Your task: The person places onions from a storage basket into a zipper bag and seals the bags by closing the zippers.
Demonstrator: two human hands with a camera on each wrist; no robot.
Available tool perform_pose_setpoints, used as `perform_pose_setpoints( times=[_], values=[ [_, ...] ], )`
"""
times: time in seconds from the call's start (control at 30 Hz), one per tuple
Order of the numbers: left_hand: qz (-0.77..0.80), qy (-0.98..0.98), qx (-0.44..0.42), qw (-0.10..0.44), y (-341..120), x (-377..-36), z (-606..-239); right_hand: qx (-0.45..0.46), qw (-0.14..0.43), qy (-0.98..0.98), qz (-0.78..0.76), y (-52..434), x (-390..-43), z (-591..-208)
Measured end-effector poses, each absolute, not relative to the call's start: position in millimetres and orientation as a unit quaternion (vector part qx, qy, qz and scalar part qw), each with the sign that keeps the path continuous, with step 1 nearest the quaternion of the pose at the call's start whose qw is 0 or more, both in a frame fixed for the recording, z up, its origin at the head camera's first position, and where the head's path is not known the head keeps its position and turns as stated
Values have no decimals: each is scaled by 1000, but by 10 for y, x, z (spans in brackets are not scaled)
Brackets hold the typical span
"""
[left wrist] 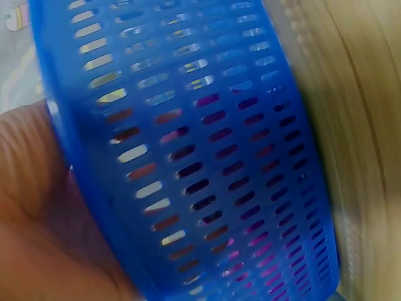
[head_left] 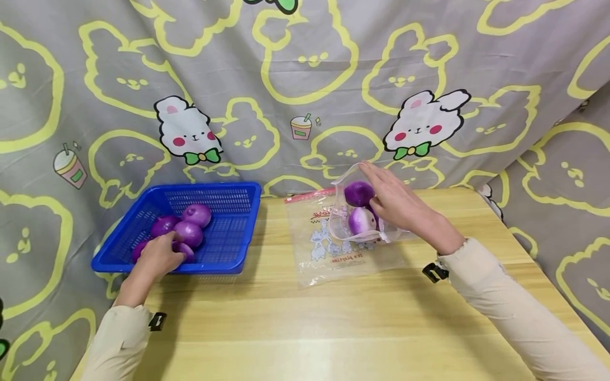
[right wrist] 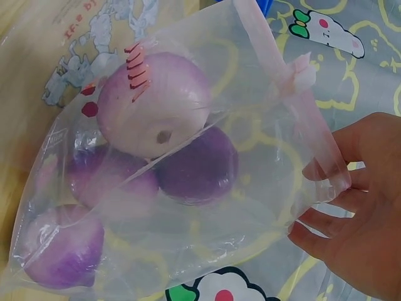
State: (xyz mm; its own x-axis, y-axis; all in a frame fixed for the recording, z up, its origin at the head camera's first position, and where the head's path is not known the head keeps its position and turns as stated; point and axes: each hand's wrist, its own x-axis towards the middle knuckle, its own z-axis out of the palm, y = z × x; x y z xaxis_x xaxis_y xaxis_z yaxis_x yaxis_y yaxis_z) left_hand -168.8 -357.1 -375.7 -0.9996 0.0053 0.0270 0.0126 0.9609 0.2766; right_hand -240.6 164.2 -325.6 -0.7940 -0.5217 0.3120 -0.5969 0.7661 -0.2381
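My left hand [head_left: 159,256] reaches over the near rim of the blue plastic basket [head_left: 231,227], among several purple onions [head_left: 196,216]. Its fingertips are down beside an onion [head_left: 185,252] at the near side; I cannot tell whether they grip it. In the left wrist view the perforated basket wall [left wrist: 207,150] hides most of that hand. With my right hand [head_left: 397,203] I pinch the mouth of a clear zip bag [right wrist: 276,157], which stands gaping to the left in the head view. Several onions [right wrist: 156,103] lie inside it, one pale with a dark spot.
A flat clear bag [head_left: 310,254] with a red zip strip and printed figures lies on the wooden table [head_left: 267,323], partly under the held bag. Behind hangs a grey patterned curtain [head_left: 229,79]. Black wrist straps [head_left: 436,272] show at both cuffs.
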Motion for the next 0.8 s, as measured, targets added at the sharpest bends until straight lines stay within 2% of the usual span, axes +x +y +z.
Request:
perform_pose_setpoints(
  times=[0.2,0.57,0.8],
  values=[
    [-129,-992,5,-7,-3549,-1731,-3751,306,120,-930,165,1632,-2381,-3269],
    [-134,-990,-41,18,-3619,-1784,-3807,309,122,-931,154,1651,-2374,-3309],
    [-178,-983,-42,18,-3634,-1776,-3779,309,120,-931,154,1691,-2338,-3319]
  ],
)
